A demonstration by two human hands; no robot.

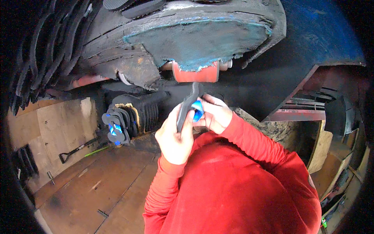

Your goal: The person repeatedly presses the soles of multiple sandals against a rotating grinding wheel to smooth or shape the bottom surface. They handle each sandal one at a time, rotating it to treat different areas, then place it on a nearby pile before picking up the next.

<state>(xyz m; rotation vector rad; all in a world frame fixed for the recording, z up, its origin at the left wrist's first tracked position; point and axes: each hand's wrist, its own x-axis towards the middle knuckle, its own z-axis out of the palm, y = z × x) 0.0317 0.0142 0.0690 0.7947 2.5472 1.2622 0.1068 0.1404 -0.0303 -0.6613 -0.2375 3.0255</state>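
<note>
slab [187, 107], dark and bent, near the red roller [194, 74]: my left hand [175, 134] and right hand [218, 115] grasp it, blue patch [198, 111] between.

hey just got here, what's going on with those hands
A person in a red top holds a thin dark grey piece on edge in the left hand. The right hand is close against it, by a shiny blue bit; its exact grip is unclear. The piece is just below a red roller, and more dark pieces stand in a row to the left.
</note>
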